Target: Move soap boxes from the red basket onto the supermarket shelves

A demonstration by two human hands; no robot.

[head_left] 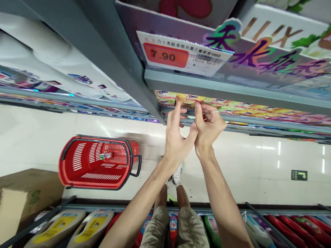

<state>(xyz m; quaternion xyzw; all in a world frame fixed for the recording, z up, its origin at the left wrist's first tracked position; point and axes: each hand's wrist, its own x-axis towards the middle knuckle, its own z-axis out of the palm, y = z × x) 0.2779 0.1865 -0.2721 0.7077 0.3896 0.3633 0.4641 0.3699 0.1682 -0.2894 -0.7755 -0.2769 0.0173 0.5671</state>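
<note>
Both hands reach to a shelf row of OMO packs under a price-tagged shelf. My left hand has its index finger stretched to the left front corner of a yellow OMO pack, the other fingers loosely bent and the thumb spread toward my right wrist. My right hand, with a ring on one finger, is closed; its thumb and curled fingers pinch the front edge of that same pack. The pack still lies among its neighbours, and the fingers' undersides are hidden. More yellow and pink packs line the shelf to the right.
A red shopping basket with a small pack inside stands on the floor at left, near a cardboard box. The grey shelf post and a price label rise close by. Behind my legs, a lower shelf holds bottles.
</note>
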